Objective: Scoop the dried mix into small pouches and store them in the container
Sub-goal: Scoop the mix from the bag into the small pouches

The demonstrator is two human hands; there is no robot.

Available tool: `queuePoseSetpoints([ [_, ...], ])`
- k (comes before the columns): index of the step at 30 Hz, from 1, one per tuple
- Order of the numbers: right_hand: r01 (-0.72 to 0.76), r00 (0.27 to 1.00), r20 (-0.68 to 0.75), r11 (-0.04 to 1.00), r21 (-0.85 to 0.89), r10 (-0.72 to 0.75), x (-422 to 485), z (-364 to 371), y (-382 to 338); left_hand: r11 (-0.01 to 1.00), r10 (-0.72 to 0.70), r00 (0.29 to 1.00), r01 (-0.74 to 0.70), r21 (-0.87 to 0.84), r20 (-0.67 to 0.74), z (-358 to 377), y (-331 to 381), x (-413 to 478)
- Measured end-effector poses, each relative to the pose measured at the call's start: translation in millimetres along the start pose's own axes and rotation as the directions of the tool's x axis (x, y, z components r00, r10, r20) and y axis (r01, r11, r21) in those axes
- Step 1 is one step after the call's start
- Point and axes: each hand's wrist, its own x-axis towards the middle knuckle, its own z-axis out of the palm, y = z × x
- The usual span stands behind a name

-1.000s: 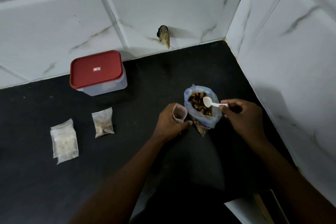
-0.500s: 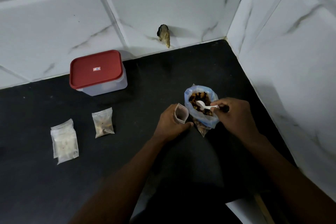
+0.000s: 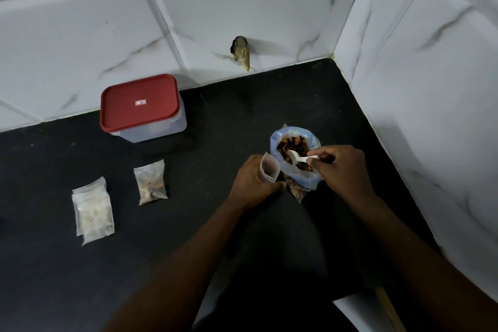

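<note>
Two hands work at frame centre: the left hand [image 3: 253, 180] grips an open small pouch [image 3: 270, 168], the right hand [image 3: 341, 170] pinches a white spoon [image 3: 297, 157] in the dried-mix bag [image 3: 295, 156], red-lidded container [image 3: 141, 108] upper left.

Open counter [image 3: 229, 121] between lidded container [image 3: 140, 105] and mix bag [image 3: 307, 179], tiled wall [image 3: 417, 116] close right

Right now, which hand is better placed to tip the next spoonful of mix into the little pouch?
The right hand: it pinches the white spoon, whose bowl sits in the mix inside the blue bag, right beside the open pouch. The left hand is busy holding that pouch open.
</note>
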Motion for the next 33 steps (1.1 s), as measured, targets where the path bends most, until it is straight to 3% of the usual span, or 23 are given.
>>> queuePoseSetpoints([
  [3, -0.136, 0.991, 0.016, 0.984, 0.117, 0.135, -1.7, 6.7, -2.5, 0.999, -0.017, 1.0, 0.018, -0.034, 0.021, -2.4, -0.3, 0.9],
  [7, -0.386, 0.922, 0.117, 0.876, 0.289, 0.368, 3.9, 5.4, 1.3, 0.998, -0.026, 0.998, 0.029, -0.057, 0.053, -5.6, 1.3, -0.1],
  [14, -0.266, 0.963, 0.025, 0.924, 0.277, 0.269, -3.7, 12.7, -8.4, 0.997, 0.0, 0.996, 0.008, -0.077, 0.093, -7.1, -0.4, 0.4],
  [19, -0.495, 0.863, 0.167, 0.734, 0.466, 0.476, 3.3, 10.7, -1.3, 0.998, 0.012, 0.996, -0.006, -0.066, 0.084, -7.4, -4.1, 2.2],
  [22, -0.525, 0.838, 0.194, 0.656, 0.542, 0.51, 4.1, 10.4, 1.6, 0.997, 0.0, 0.996, 0.007, -0.075, 0.092, -8.0, -4.5, 3.5],
  [24, -0.498, 0.849, 0.14, 0.684, 0.533, 0.509, 0.9, 13.6, 0.7, 0.998, -0.003, 0.996, 0.009, -0.07, 0.094, -8.4, -4.4, 4.4],
  [27, -0.393, 0.905, 0.022, 0.814, 0.428, 0.425, -5.2, 18.1, -1.0, 0.998, 0.015, 0.997, -0.01, -0.064, 0.076, -7.1, -3.0, 4.6],
  [29, -0.354, 0.927, 0.018, 0.86, 0.367, 0.374, -7.1, 17.5, -2.2, 0.996, 0.046, 0.998, -0.042, -0.082, 0.043, -5.4, -1.6, 3.4],
  [33, -0.398, 0.914, 0.089, 0.827, 0.397, 0.396, -1.9, 15.4, -5.0, 0.994, 0.049, 0.997, -0.042, -0.105, 0.062, -4.9, 0.2, 1.4],
])
